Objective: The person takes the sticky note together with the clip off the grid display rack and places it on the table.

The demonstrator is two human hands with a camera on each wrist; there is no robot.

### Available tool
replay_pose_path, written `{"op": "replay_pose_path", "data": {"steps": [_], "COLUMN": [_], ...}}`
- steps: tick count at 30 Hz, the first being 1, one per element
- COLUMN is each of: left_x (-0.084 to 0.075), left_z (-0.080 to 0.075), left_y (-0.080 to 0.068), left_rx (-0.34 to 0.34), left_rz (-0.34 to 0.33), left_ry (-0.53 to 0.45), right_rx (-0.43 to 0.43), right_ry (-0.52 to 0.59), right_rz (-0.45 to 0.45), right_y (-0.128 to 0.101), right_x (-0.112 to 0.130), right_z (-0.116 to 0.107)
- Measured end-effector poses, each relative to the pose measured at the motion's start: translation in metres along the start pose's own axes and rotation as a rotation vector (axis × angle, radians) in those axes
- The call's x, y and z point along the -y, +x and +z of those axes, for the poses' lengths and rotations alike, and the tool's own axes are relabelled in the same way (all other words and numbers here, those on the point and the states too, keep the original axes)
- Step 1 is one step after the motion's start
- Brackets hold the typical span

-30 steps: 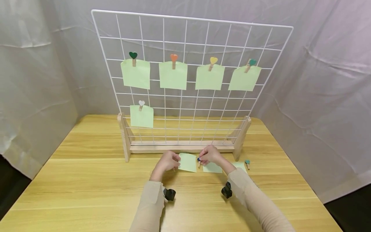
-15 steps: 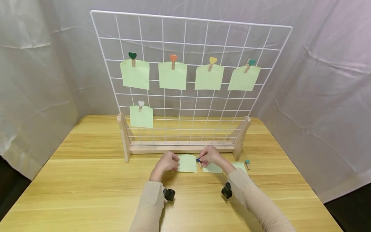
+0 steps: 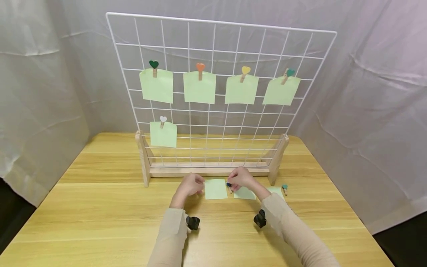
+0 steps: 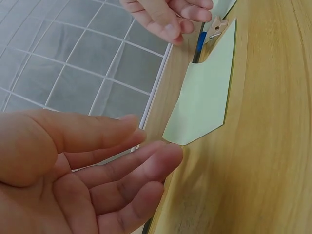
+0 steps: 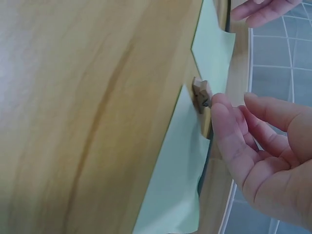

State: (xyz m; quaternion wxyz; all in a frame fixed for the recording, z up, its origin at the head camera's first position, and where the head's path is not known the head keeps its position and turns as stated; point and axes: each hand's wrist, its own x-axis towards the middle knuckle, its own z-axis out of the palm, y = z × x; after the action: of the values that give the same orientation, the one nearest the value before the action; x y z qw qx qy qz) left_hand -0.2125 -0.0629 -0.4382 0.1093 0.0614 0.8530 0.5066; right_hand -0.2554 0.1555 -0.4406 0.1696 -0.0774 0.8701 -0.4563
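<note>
Since the green note (image 3: 215, 188) lies flat on the table (image 3: 100, 207) at lower centre of the head view, just in front of the grid stand (image 3: 207, 168), both hands can work at its edges. The right hand (image 3: 241, 178) touches a small blue-headed wooden clip (image 3: 229, 186) at the note's right edge; whether those fingers (image 5: 229, 131) actually pinch it, I can't tell. The left hand (image 3: 189, 185) sits relaxed and open just left of the note, not touching it.

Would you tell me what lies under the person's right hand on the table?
Beneath the right hand lies a green note with a blue-headed wooden clip at its fingertips; the note's far edge is covered by the hand.
</note>
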Motion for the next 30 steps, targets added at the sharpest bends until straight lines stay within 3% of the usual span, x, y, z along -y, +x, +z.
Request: {"op": "replay_pose_path", "data": {"steps": [9, 22, 30], "left_x": [-0.002, -0.005, -0.009], "left_z": [-0.007, -0.018, -0.028], "left_y": [0.0, -0.004, -0.007], "left_rx": [-0.044, -0.119, -0.159], "left_rz": [0.019, 0.056, 0.029], "left_ry": [0.049, -0.012, -0.035], "right_rx": [0.001, 0.001, 0.006], "right_ry": [-0.004, 0.044, 0.045], "right_rz": [-0.029, -0.066, -0.124], "right_y": [-0.004, -0.006, -0.007], "right_x": [0.01, 0.029, 0.048], "right_z": [-0.002, -0.006, -0.005]}}
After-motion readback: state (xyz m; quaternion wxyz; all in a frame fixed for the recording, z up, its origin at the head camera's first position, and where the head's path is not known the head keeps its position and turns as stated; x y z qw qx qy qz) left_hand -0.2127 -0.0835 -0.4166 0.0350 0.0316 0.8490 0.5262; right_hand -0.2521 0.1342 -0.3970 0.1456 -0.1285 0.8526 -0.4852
